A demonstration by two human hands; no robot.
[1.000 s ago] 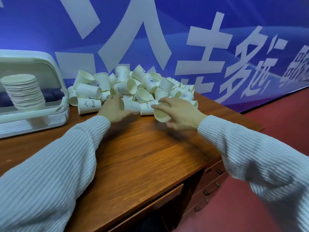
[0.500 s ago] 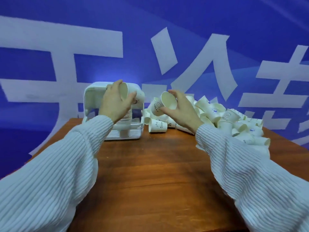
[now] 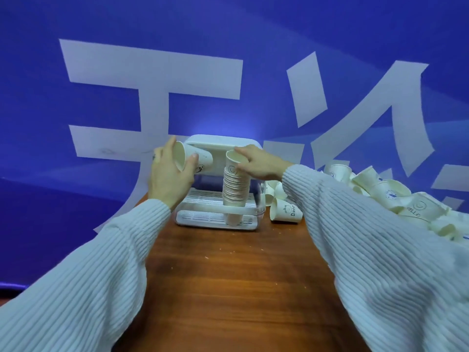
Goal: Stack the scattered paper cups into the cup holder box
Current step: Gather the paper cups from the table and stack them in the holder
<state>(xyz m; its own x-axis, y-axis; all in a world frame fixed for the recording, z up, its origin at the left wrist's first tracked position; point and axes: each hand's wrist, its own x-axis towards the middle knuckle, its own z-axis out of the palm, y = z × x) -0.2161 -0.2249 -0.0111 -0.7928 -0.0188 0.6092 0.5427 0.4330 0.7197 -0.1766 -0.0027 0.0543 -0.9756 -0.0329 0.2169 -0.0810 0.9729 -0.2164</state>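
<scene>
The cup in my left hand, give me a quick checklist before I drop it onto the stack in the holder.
1. Left hand holds the spare cup firmly: ok.
2. Spare cup upright for nesting: not ok, it lies sideways.
3. Top cup seated on the stack: cannot tell, the right hand grips it.
4. Stack standing straight in the holder box: ok.
5. Room under the holder's lid for another cup: cannot tell.

One loose paper cup (image 3: 286, 212) by the holder reads "Bear"-something — a cup in the pile (image 3: 418, 209) shows "ELLO". Blue backdrop (image 3: 253, 34) has huge white characters, cropped.
</scene>
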